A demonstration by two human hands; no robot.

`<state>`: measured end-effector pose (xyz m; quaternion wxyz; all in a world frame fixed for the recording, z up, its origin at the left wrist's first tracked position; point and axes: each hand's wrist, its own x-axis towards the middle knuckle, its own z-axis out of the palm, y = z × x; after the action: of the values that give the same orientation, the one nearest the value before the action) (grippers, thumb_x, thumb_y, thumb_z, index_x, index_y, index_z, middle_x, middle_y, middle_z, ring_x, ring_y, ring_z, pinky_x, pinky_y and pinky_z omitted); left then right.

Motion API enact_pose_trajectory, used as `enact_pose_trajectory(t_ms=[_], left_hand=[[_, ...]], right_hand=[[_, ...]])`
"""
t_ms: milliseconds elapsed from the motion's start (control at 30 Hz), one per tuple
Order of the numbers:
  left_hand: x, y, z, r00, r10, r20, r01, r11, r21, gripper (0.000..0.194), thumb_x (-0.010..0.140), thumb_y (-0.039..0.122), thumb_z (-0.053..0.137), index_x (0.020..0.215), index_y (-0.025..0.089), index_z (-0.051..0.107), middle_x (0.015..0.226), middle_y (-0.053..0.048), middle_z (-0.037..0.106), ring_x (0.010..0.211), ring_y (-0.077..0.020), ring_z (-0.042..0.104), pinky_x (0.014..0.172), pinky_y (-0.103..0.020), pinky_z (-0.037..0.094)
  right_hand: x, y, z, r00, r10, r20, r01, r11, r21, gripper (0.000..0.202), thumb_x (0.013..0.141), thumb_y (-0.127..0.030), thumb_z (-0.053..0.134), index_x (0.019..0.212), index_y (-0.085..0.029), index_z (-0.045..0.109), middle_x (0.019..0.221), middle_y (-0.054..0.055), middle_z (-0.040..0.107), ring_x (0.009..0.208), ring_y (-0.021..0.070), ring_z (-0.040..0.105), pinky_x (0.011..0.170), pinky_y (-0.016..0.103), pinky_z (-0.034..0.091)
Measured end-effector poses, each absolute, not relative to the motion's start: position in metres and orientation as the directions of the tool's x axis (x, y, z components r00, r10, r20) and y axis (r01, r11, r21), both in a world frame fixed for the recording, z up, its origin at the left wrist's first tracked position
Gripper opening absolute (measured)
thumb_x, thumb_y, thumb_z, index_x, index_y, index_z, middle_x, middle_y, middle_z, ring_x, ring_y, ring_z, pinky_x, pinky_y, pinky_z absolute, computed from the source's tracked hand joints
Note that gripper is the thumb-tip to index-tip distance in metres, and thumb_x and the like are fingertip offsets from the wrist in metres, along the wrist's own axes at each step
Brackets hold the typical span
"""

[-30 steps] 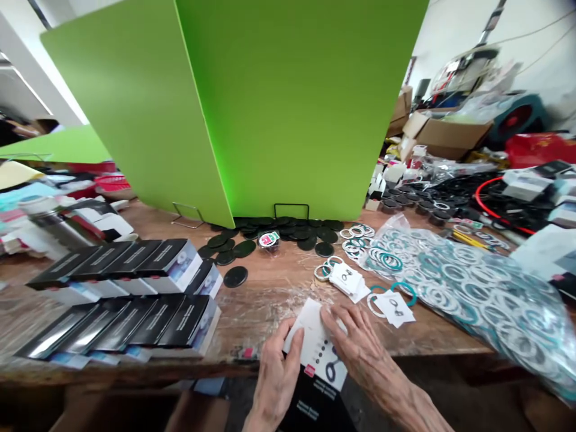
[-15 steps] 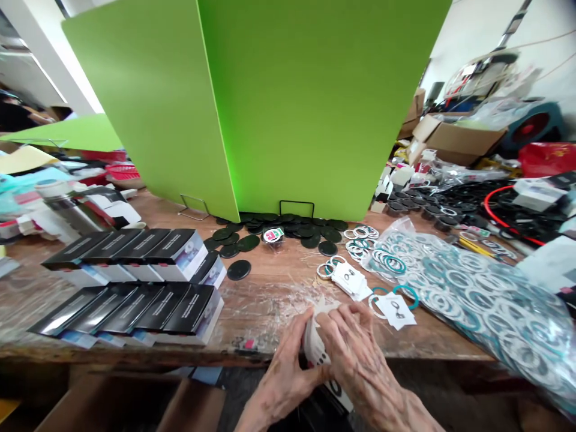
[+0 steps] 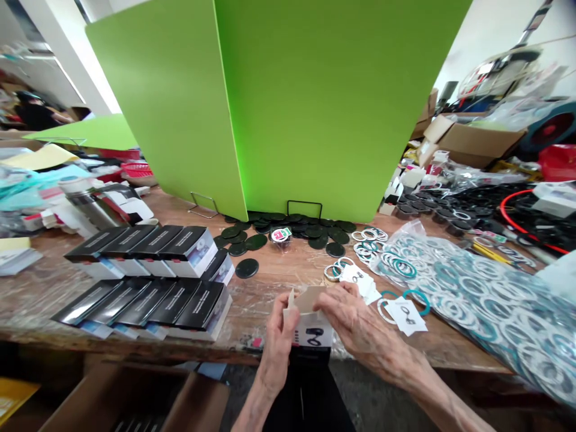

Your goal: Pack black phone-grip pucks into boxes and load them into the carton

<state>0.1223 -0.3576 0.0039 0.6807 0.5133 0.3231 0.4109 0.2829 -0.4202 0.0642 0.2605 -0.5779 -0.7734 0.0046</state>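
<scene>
A small white and black cardboard box (image 3: 310, 337) with an open top is held upright at the table's front edge. My left hand (image 3: 278, 336) grips its left side, thumb on the front. The fingers of my right hand (image 3: 348, 315) are bent at the box's upper right rim, by the raised flap; what they pinch there is partly hidden. Just beyond my right hand lie a stack of white printed cards (image 3: 361, 282) and some white and teal rings (image 3: 339, 267). More cards (image 3: 407, 316) rest on rings to the right.
Two rows of closed black boxes (image 3: 189, 306) stand at left. Black discs (image 3: 310, 228) lie before a green divider (image 3: 333, 108). A clear bag of rings (image 3: 472, 300) covers the table's right side. An open carton (image 3: 130, 396) is below the table at left.
The box has come up and turned so its printed front shows. My right hand has shifted from over its top to the right rim. The view has swung slightly left.
</scene>
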Motion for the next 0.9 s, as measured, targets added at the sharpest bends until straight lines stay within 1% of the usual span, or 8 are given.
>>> enact_pose_trajectory(t_ms=[133,233,400,500,567,667,800,900], left_hand=[[0.135,-0.359,0.016,0.369,0.925,-0.088,-0.358,0.229,0.905,0.025,0.088,0.045,0.055,0.093,0.022,0.049,0.088,0.002,0.059,0.08,-0.0127,0.056,0.071,-0.021,0.045],[0.135,-0.361,0.014,0.36,0.929,-0.091,-0.391,0.239,0.889,0.022,0.089,0.044,0.053,0.094,0.023,0.047,0.084,0.004,0.055,0.077,-0.0119,0.055,0.069,-0.02,0.045],[0.117,-0.364,-0.017,0.397,0.898,0.191,-0.224,-0.107,0.969,0.041,0.092,0.032,0.051,0.129,0.028,0.036,0.132,-0.006,0.048,0.122,-0.0218,0.048,0.1,-0.035,0.041],[0.106,-0.362,-0.035,0.397,0.818,0.416,-0.006,-0.451,0.893,0.041,0.093,0.025,0.049,0.133,0.03,0.038,0.139,-0.008,0.039,0.13,-0.0234,0.041,0.107,-0.04,0.035],[0.102,-0.36,-0.039,0.426,0.761,0.489,0.084,-0.572,0.816,0.038,0.093,0.021,0.049,0.13,0.032,0.043,0.136,-0.008,0.04,0.128,-0.0224,0.042,0.105,-0.039,0.037],[0.1,-0.358,-0.036,0.485,0.725,0.489,0.127,-0.612,0.781,0.036,0.094,0.02,0.049,0.127,0.033,0.044,0.134,-0.006,0.04,0.124,-0.0201,0.045,0.103,-0.036,0.039],[0.097,-0.356,-0.028,0.517,0.715,0.47,0.124,-0.606,0.786,0.035,0.094,0.02,0.049,0.126,0.033,0.044,0.135,-0.005,0.038,0.126,-0.0194,0.043,0.104,-0.036,0.037],[0.094,-0.354,-0.022,0.546,0.73,0.412,0.104,-0.547,0.831,0.03,0.093,0.024,0.052,0.121,0.032,0.046,0.133,-0.005,0.041,0.125,-0.0203,0.045,0.104,-0.036,0.038]], right_hand=[[0.273,-0.422,0.045,-0.223,0.835,0.503,0.945,0.311,-0.097,0.022,0.085,-0.008,0.05,0.104,-0.019,0.056,0.113,0.013,0.058,0.107,0.0277,0.053,0.091,0.051,0.048],[0.27,-0.425,0.037,-0.288,0.803,0.521,0.942,0.337,0.002,0.023,0.086,-0.012,0.055,0.109,-0.015,0.056,0.111,0.012,0.061,0.117,0.0297,0.05,0.105,0.061,0.034],[0.274,-0.426,0.03,-0.321,0.764,0.559,0.926,0.376,0.019,0.021,0.089,-0.005,0.049,0.103,-0.016,0.058,0.116,0.009,0.062,0.13,0.0293,0.042,0.112,0.064,0.022],[0.28,-0.429,0.021,-0.265,0.751,0.604,0.883,0.441,-0.16,0.035,0.092,-0.005,0.04,0.12,-0.02,0.053,0.142,0.012,0.044,0.139,0.028,0.03,0.112,0.06,0.027],[0.282,-0.432,0.015,-0.05,0.806,0.589,0.797,0.388,-0.463,0.042,0.096,-0.012,0.033,0.135,-0.025,0.042,0.149,0.01,0.034,0.14,0.025,0.029,0.111,0.052,0.034],[0.282,-0.431,0.015,0.231,0.94,0.253,0.328,0.17,-0.929,0.043,0.1,-0.03,0.036,0.141,-0.028,0.029,0.141,0.01,0.045,0.13,0.0221,0.044,0.104,0.041,0.043],[0.278,-0.424,0.025,0.052,0.999,0.008,-0.184,0.018,-0.983,0.054,0.093,-0.04,0.052,0.137,-0.028,0.024,0.129,0.008,0.054,0.116,0.021,0.055,0.1,0.04,0.044],[0.278,-0.423,0.028,0.003,1.0,0.02,-0.051,0.02,-0.998,0.043,0.094,-0.038,0.048,0.133,-0.03,0.031,0.128,0.005,0.054,0.115,0.0197,0.054,0.099,0.038,0.042]])
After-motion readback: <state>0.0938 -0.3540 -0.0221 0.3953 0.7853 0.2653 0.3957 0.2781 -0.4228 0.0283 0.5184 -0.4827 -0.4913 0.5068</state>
